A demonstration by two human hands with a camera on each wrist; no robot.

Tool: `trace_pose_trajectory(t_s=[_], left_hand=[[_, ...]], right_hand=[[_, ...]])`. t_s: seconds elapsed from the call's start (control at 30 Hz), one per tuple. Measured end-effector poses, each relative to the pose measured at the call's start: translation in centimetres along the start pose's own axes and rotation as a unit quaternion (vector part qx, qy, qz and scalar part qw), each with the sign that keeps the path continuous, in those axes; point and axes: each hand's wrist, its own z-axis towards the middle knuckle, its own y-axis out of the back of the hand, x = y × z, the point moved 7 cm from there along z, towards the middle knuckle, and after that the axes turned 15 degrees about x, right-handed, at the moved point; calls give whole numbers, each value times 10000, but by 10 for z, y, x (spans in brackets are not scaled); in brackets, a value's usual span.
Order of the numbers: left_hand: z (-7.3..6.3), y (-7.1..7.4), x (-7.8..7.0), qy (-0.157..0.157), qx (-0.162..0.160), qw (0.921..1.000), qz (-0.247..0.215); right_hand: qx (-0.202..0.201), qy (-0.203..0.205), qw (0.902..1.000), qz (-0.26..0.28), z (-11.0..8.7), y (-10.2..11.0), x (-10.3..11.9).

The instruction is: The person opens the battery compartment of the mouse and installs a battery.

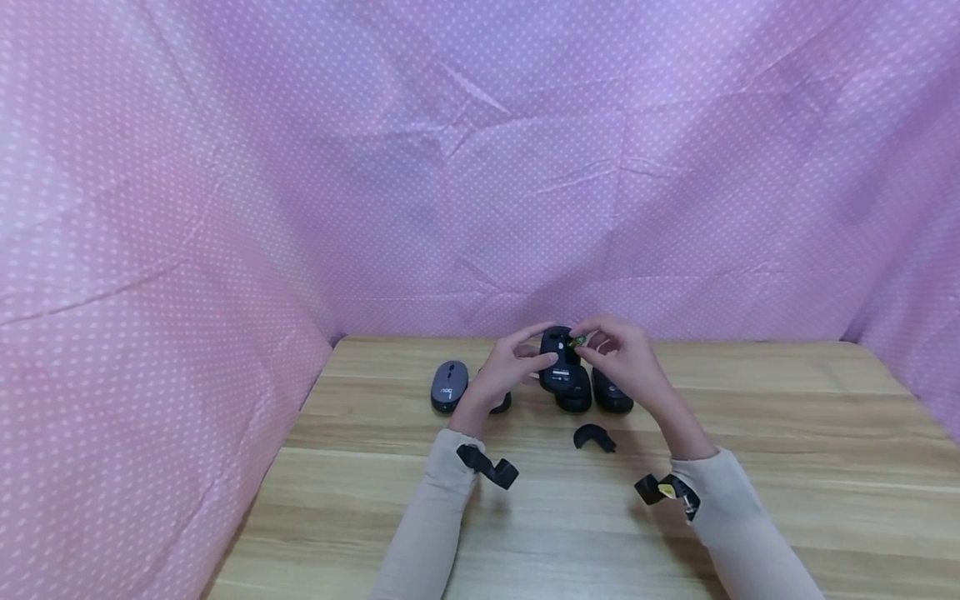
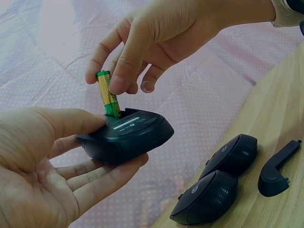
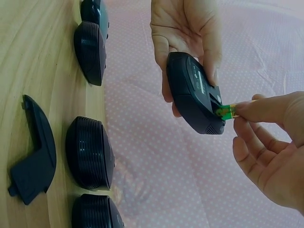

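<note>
A black computer mouse, underside up, is held in my left hand above the table, thumb on its base and fingers beneath. My right hand pinches a green and gold battery between thumb and index finger. One end of that battery sits at the opening in the mouse's underside, as the right wrist view also shows. How deep it reaches inside is hidden. The mouse's curved black battery cover lies on the table, nearer to me than the hands.
On the wooden table stand several other mice: a grey-topped one at left, one partly behind my left hand, and two black ones, a middle mouse and a right mouse. A pink dotted cloth hangs behind.
</note>
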Motion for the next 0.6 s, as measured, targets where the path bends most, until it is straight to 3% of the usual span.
trace_pose_trajectory(t_s=[0.2, 0.6], left_hand=[[0, -1, -1, -42, 48, 10000, -57], [0, 4, -1, -239, -189, 9993, -216]], right_hand=[[-164, 50, 9999, 11, 0, 1, -1], [107, 52, 9998, 134, 0, -2, 1]])
